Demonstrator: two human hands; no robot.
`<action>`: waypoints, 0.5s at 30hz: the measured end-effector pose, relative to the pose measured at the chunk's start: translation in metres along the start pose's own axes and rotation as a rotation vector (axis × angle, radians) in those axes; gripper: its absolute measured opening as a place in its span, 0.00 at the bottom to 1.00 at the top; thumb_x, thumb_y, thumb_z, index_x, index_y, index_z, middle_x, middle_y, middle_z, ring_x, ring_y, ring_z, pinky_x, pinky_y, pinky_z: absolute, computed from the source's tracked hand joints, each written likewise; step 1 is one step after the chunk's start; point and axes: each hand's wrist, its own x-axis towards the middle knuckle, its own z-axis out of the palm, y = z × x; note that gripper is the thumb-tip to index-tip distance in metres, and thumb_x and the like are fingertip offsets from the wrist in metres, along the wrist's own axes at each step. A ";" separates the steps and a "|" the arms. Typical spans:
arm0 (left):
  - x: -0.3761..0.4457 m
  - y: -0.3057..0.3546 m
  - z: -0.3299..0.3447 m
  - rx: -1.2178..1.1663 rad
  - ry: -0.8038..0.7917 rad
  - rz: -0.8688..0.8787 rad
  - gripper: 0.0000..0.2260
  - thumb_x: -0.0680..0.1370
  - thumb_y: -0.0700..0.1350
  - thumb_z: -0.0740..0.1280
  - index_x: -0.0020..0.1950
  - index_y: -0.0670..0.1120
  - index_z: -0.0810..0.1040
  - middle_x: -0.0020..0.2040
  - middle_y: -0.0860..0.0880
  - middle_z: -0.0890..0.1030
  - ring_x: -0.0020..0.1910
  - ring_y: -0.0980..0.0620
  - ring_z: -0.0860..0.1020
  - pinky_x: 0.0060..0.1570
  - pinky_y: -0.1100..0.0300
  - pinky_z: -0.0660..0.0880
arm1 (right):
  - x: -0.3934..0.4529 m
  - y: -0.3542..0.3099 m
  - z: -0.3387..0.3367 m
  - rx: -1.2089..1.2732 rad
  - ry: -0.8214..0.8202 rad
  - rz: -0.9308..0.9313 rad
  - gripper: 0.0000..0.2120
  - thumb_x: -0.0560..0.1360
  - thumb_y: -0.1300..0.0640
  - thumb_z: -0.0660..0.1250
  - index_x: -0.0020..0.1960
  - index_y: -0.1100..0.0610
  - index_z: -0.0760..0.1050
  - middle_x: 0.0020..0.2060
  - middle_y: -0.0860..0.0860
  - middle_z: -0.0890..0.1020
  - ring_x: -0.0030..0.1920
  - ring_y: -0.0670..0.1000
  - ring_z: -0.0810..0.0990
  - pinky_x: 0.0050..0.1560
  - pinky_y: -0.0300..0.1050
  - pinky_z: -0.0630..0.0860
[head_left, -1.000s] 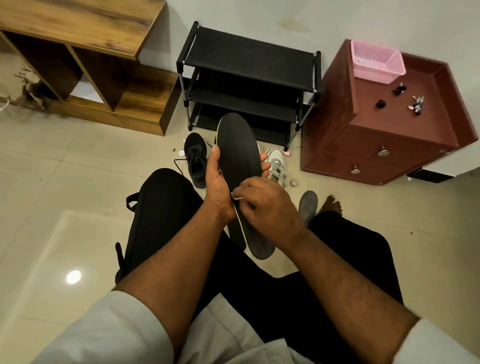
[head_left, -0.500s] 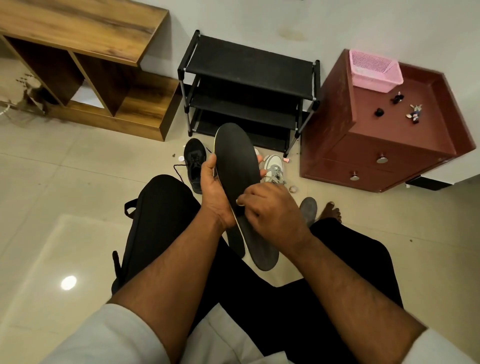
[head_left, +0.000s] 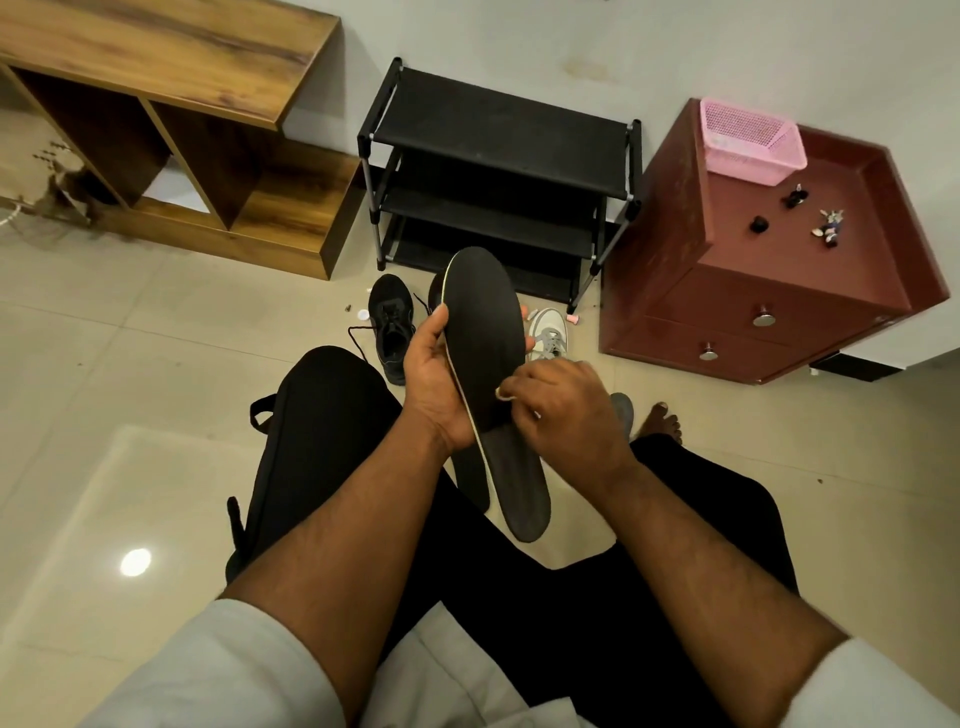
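A long black insole (head_left: 485, 332) with a pale edge is held upright over my lap at the middle of the view. A second dark insole (head_left: 475, 483) shows behind its lower half. My left hand (head_left: 434, 382) grips the insole from the left, thumb on the edge and fingertips showing past its right side. My right hand (head_left: 563, 415) is curled against the insole's right side and pinches a small pale bit (head_left: 503, 393) at its surface. What that bit is, I cannot tell.
On the tiled floor lie a black sneaker (head_left: 390, 330), a white sneaker (head_left: 549, 335) and a grey insole (head_left: 622, 410) by a bare foot (head_left: 661, 422). Behind stand a black shoe rack (head_left: 498, 171), a maroon cabinet (head_left: 769, 280) with a pink basket (head_left: 750, 141), and a wooden shelf unit (head_left: 171, 124).
My right hand has shifted from the insole's left edge across to its right side. The view has dropped a little, so the hands sit lower in it.
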 end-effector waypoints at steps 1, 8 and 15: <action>0.000 -0.001 -0.001 0.014 -0.014 0.003 0.25 0.75 0.59 0.58 0.53 0.43 0.86 0.61 0.39 0.79 0.67 0.36 0.71 0.71 0.43 0.62 | 0.000 0.006 0.000 -0.033 0.001 0.034 0.07 0.71 0.64 0.70 0.48 0.57 0.82 0.43 0.53 0.83 0.44 0.54 0.81 0.44 0.54 0.78; 0.001 0.002 -0.003 -0.012 -0.042 0.044 0.24 0.72 0.57 0.58 0.52 0.43 0.86 0.59 0.38 0.80 0.64 0.34 0.73 0.69 0.44 0.64 | -0.001 -0.021 -0.003 0.152 -0.040 -0.106 0.13 0.75 0.57 0.60 0.49 0.59 0.83 0.44 0.53 0.83 0.46 0.50 0.79 0.49 0.43 0.74; 0.005 0.000 -0.002 0.046 0.038 -0.059 0.42 0.71 0.77 0.51 0.56 0.43 0.85 0.61 0.40 0.81 0.66 0.39 0.75 0.63 0.44 0.73 | -0.002 0.013 -0.002 -0.081 -0.013 -0.002 0.07 0.73 0.60 0.69 0.50 0.56 0.82 0.45 0.52 0.84 0.46 0.54 0.80 0.47 0.51 0.75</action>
